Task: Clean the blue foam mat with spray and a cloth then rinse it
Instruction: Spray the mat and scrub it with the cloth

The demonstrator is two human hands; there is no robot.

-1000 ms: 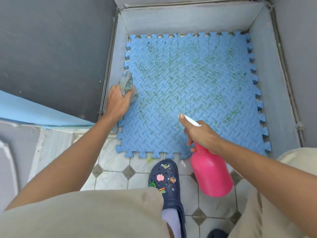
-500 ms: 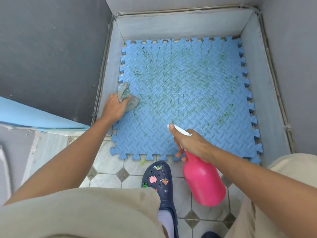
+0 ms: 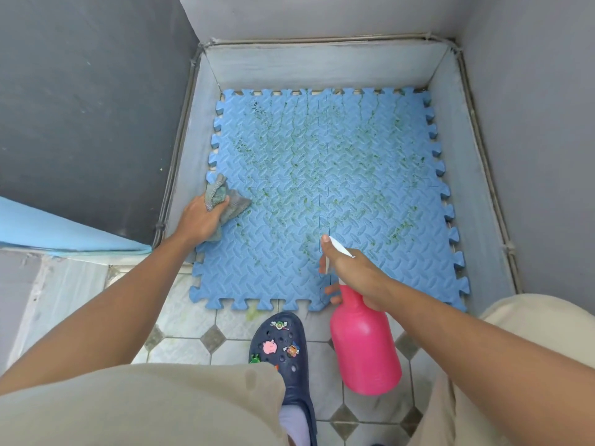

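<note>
While the blue foam mat [image 3: 325, 201] lies flat on the floor in a corner with low pale walls [image 3: 318, 70] round three sides, both hands are close to it. The mat is made of pieces that lock together like a puzzle, and it has bumpy teeth along its edges. Green dirty marks are spread over most of it. The left hand [image 3: 201, 217] has its fingers curled round a gray cloth [image 3: 227, 201] and holds the cloth down at the left edge of the mat. Part of the cloth sticks up above the fingers and part spreads out on the mat. The right hand [image 3: 352, 272] holds the neck of a pink spray bottle [image 3: 363, 346] over the near edge of the mat. Its thumb lies on the white spray head [image 3: 343, 251], and its fingers are curled in front. The white head points out over the mat. A dark blue shoe [image 3: 283, 352] with little toy charms stands on the tiled floor [image 3: 183, 346] just below the mat, beside the bottle.
</note>
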